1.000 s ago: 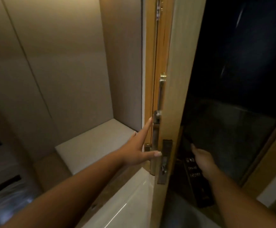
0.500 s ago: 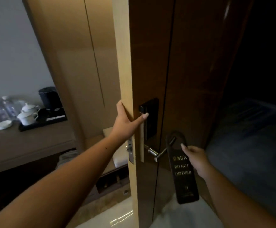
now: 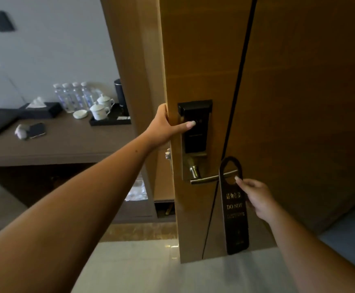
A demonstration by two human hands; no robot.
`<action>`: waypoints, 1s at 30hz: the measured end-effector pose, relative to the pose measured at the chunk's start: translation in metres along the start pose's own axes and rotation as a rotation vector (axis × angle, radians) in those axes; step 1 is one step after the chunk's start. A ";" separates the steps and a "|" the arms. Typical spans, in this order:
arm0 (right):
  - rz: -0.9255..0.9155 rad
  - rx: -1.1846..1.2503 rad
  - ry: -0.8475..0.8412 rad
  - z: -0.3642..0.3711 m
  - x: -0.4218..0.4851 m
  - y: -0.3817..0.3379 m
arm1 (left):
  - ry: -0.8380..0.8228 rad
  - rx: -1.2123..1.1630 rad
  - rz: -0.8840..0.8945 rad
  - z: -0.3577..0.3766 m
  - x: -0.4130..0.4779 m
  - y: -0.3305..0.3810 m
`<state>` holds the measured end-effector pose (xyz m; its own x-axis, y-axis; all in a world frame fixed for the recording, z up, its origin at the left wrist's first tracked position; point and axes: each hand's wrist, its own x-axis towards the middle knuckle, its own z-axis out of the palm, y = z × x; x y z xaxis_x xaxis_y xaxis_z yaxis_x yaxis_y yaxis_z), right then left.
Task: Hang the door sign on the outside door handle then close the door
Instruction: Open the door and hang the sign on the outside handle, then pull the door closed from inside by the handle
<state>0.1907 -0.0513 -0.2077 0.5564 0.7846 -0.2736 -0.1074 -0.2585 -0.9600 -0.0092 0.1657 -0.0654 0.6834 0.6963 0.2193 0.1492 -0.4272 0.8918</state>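
At far left a brown desk [image 3: 66, 142] carries a tissue box [image 3: 40, 109], water bottles [image 3: 73, 97], lidded cups [image 3: 100, 109] and a black tray [image 3: 111, 120], with open floor [image 3: 130, 269] between it and the door. The left hand [image 3: 166, 125] is clamped on the free edge of the wooden door [image 3: 204, 60], thumb laid across the black lock plate [image 3: 195, 125]. Below it the metal lever handle [image 3: 212, 178] passes through the cut-out of the black door sign [image 3: 233, 206], which hangs upright against the door face. The right hand [image 3: 257, 197] pinches the sign's right edge, forefinger at the cut-out rim. Dark corridor floor lies clear at far right.
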 end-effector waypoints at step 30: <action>-0.027 -0.257 -0.120 0.041 0.027 0.042 | -0.024 0.302 -0.100 0.001 -0.028 0.025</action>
<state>0.1668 -0.0179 -0.2578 0.4529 0.8505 -0.2675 0.1271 -0.3586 -0.9248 -0.0240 0.1353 -0.0493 0.6708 0.7312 0.1238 0.4192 -0.5116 0.7500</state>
